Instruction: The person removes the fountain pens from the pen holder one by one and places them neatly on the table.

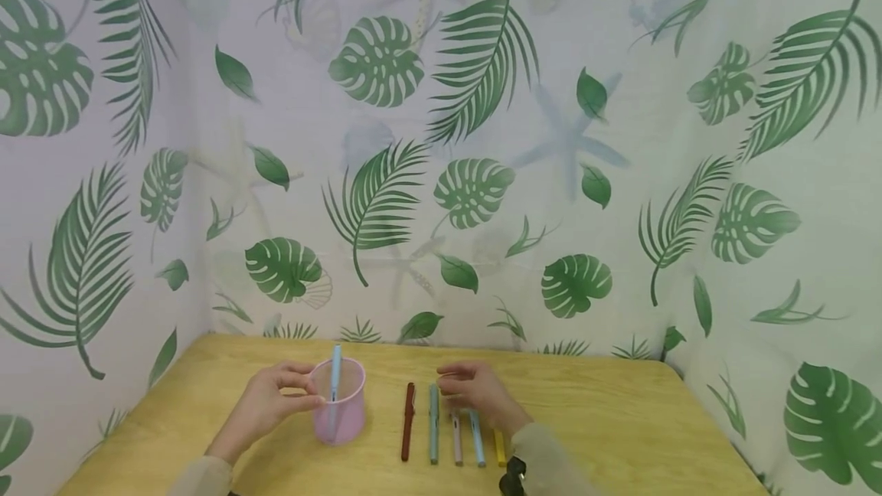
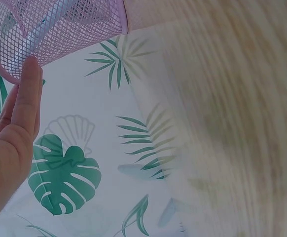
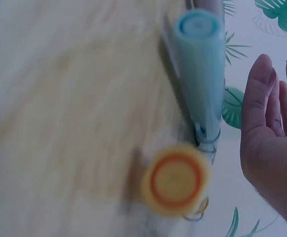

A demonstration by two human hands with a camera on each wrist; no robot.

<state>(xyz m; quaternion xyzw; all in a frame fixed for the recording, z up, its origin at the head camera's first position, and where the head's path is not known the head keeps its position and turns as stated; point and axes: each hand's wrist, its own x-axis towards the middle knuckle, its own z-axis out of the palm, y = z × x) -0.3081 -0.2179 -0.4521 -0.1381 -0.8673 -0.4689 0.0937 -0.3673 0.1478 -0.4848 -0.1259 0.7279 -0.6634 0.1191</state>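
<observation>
My left hand holds a pink mesh pen cup at its left side, thumb and fingers at the rim. One light blue pen stands tilted inside the cup. To the right, a row of pens lies on the table: dark red, teal, pinkish-grey, light blue and yellow. My right hand hovers over the far ends of the row, overlapping several pens. In the right wrist view its fingers are extended with nothing between them.
The wooden table ends at a back edge against a white curtain printed with green leaves, which also encloses both sides. A dark band is on the right wrist.
</observation>
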